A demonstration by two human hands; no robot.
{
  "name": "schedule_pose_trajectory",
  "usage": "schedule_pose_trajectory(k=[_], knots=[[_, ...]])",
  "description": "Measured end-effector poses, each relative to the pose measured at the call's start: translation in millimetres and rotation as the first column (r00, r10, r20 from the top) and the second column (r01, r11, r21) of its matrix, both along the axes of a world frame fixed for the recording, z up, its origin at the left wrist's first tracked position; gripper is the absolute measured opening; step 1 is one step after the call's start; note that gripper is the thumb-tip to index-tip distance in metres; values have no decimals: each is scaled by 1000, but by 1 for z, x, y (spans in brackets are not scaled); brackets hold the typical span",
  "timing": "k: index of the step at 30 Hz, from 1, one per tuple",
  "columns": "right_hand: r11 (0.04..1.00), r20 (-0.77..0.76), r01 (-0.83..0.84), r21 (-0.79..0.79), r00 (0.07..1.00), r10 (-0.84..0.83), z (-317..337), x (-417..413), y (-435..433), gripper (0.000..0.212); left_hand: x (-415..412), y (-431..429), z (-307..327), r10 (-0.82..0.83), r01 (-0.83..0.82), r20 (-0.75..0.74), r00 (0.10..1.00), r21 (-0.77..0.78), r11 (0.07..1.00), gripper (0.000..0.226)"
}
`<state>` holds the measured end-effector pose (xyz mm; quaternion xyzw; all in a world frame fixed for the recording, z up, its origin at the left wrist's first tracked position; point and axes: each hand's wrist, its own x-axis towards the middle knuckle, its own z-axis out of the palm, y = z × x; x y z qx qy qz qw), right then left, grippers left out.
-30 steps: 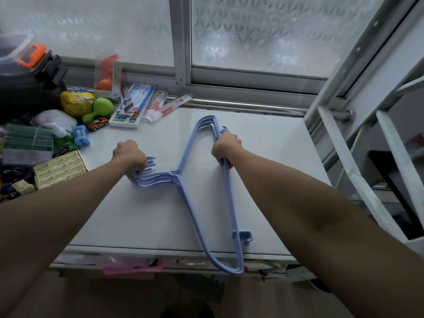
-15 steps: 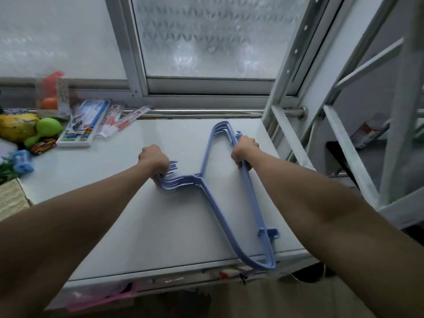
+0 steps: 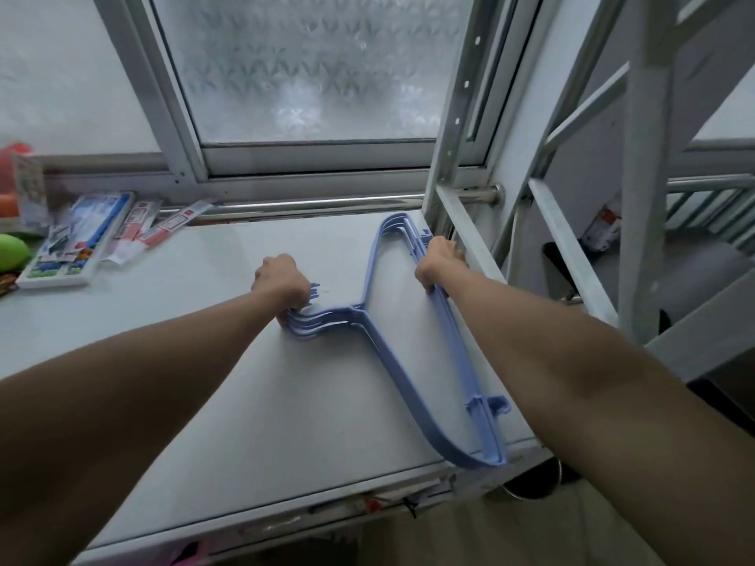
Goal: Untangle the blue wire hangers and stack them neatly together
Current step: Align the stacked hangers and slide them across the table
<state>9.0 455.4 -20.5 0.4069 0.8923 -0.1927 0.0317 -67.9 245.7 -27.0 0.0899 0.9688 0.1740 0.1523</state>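
Several blue hangers (image 3: 392,361) lie stacked together on the white table (image 3: 204,402), near its right side. Their hooks point left and their long bottom bar runs along the table's right edge, with one end sticking out past the front edge. My left hand (image 3: 282,285) is closed around the bunch of hooks. My right hand (image 3: 439,261) grips the far part of the bottom bars, close to the metal frame.
A white metal rack frame (image 3: 461,239) stands right against the table's right side. Toothpaste packets and a flat blue-and-white box (image 3: 77,243) lie at the back left, beside a green toy (image 3: 12,251). A frosted window (image 3: 310,67) backs the table.
The view has swung to the right, so the clutter at the left has slid mostly out of sight. Both hands keep their hold on the hangers, now nearer the rack frame.
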Motion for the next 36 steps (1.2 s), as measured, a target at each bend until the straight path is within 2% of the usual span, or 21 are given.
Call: schedule_pose_trajectory(k=[5, 9, 15, 18, 22, 32, 36], knots=[[999, 11, 39, -3, 999, -39, 1, 2, 10, 46, -1, 12, -1, -6, 6, -27, 1000, 4, 1000, 28], [999, 14, 46, -9, 999, -46, -1, 3, 17, 45, 1, 20, 2, -30, 30, -33, 999, 18, 999, 14], [999, 39, 51, -19, 998, -50, 0, 2, 16, 49, -3, 19, 0, -10, 11, -6, 1000, 25, 1000, 20], [999, 53, 48, -25, 998, -46, 0, 2, 16, 46, -3, 18, 0, -8, 8, -1, 1000, 31, 999, 24], [999, 59, 36, -18, 998, -34, 1, 2, 14, 41, 1, 17, 3, -16, 16, 0, 1000, 43, 999, 17], [1000, 39, 19, 4, 999, -19, 1, 4, 12, 49, 0, 20, 3, -2, 0, 48, 999, 30, 1000, 29], [1000, 33, 27, 10, 999, -28, 2, 4, 11, 52, 1, 24, 2, -12, 12, 24, 1000, 13, 1000, 34]])
